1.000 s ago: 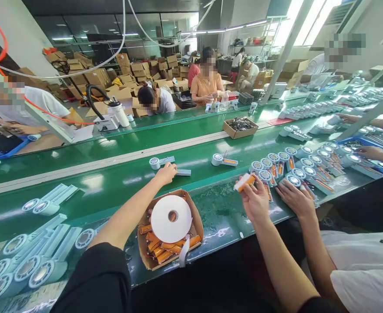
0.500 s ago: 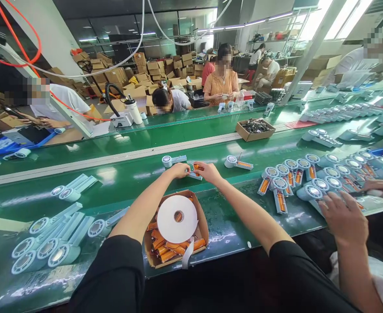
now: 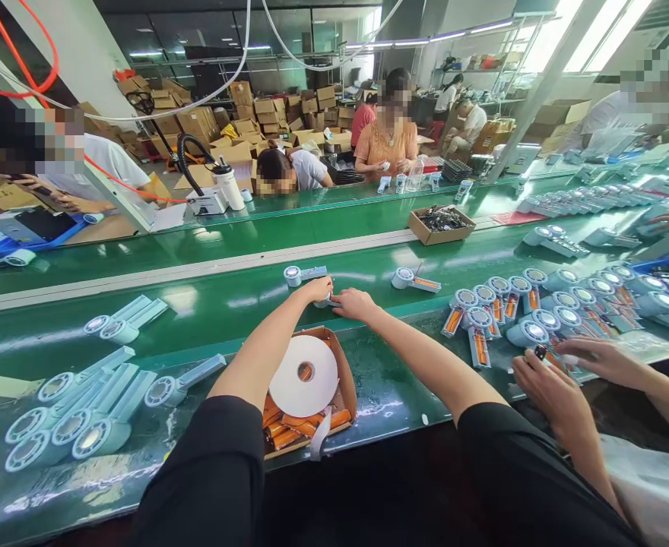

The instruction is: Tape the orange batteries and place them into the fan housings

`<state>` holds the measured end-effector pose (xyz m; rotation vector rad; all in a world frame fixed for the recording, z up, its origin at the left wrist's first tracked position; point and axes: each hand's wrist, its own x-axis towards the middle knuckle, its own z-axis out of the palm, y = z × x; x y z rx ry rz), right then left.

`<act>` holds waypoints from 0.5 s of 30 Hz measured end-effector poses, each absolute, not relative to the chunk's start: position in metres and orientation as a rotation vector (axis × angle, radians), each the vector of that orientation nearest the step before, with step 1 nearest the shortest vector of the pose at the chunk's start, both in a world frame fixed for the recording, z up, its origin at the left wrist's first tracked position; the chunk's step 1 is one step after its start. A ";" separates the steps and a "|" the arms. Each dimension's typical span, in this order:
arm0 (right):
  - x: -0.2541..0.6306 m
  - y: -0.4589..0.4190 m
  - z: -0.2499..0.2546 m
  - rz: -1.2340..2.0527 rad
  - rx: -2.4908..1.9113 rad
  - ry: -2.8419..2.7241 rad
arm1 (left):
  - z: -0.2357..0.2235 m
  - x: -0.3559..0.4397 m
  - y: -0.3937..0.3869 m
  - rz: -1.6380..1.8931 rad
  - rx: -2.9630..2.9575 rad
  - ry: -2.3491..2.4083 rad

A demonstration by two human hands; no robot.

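Over the green belt, my left hand (image 3: 317,289) closes on a light-blue fan housing (image 3: 324,304), which is mostly hidden behind the fingers. My right hand (image 3: 355,303) has its fingertips pinched at the right end of this piece. Just beyond lies another light-blue fan housing (image 3: 293,276) with its handle pointing right. To the right rests a fan housing with an orange battery (image 3: 426,285) in its handle. Below my forearms stands a cardboard box (image 3: 348,372) with orange batteries (image 3: 284,431) and a white tape roll (image 3: 289,384) on top.
Several light-blue fan housings (image 3: 100,437) lie on the left of the bench. Many with orange batteries (image 3: 479,346) cluster at the right, beside a co-worker's hands (image 3: 556,391). A carton of small dark parts (image 3: 442,226) sits across the belt. Other people work beyond.
The orange battery seen at my right fingertips is no longer visible there. My hands have shifted slightly, and the fan housing between them has turned. The co-worker's hands moved left and nearer, lifting a small dark part.
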<state>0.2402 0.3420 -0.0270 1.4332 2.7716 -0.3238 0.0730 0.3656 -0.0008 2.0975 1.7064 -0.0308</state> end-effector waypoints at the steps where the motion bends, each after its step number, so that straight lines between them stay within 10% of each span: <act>1: 0.240 0.343 -0.026 -0.311 1.407 2.783 | 0.002 0.075 0.365 -0.010 2.105 1.701; 9: 0.289 0.316 -0.013 -0.352 1.553 3.032 | 0.046 0.058 0.270 0.269 2.349 1.522; 15: 0.335 0.198 -0.039 -1.218 1.849 3.271 | 0.032 -0.007 0.117 -0.046 2.601 1.247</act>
